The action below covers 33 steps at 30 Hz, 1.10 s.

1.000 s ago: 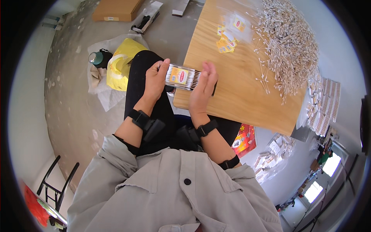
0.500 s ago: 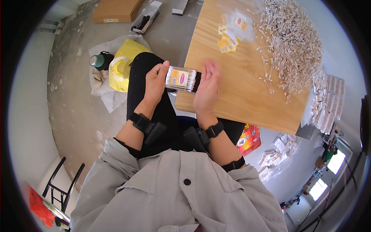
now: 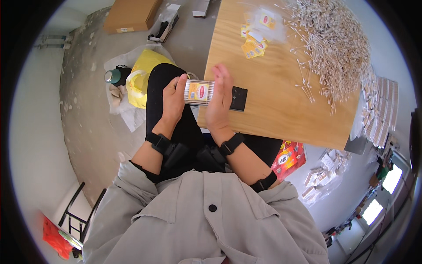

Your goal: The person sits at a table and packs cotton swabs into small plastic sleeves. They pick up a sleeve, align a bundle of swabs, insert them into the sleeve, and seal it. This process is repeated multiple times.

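Observation:
A clear, flat box of cotton swabs with a yellow-and-white label sits between my hands, at the table's left edge. My left hand grips its left end, thumb on top. At the other end, my right hand lies with its palm side against the box, fingers stretched out and not wrapped round it; it covers that end. Just right of this hand, a flat black rectangular object rests on the wooden table.
A big heap of loose cotton swabs covers the table's far right. Yellow label cards and clear plastic bags lie at the back. Packed boxes are stacked beyond the right edge. A yellow bag and bottle stand on the floor left.
My right hand has moved left against the box's right end. The box has shifted slightly left, and more of the black object shows. The whole view has turned a little.

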{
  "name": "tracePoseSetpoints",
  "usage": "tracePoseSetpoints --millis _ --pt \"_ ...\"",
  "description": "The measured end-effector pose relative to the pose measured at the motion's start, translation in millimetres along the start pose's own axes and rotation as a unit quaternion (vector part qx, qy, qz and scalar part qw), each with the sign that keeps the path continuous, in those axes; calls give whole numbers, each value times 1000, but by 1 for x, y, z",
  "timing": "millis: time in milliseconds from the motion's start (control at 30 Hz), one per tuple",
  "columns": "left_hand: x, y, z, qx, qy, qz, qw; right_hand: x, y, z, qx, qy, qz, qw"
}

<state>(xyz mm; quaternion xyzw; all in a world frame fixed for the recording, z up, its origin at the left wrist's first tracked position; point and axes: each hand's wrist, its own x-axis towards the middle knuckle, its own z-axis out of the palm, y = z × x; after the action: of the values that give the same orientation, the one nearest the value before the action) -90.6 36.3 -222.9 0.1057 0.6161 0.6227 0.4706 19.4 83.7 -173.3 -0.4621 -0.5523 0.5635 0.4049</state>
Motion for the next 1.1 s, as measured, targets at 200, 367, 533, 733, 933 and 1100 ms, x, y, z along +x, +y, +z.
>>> tracePoseSetpoints --millis 200,367,533,733,933,1100 --pt "6 -1 -2 7 -10 1 1000 10 15 -12 304 23 30 952" --pt "10 -3 -16 2 -37 -32 999 6 17 -26 399 33 48 915" --pt "10 0 0 36 -13 -65 997 7 22 -28 427 24 54 902" --pt "16 -1 -3 73 -30 -82 993 6 19 -30 445 7 57 894" --pt "15 -1 -2 76 -30 -90 993 7 20 -31 431 0 49 901" --pt "16 -1 -2 88 -31 -92 991 6 17 -32 431 -3 59 900"
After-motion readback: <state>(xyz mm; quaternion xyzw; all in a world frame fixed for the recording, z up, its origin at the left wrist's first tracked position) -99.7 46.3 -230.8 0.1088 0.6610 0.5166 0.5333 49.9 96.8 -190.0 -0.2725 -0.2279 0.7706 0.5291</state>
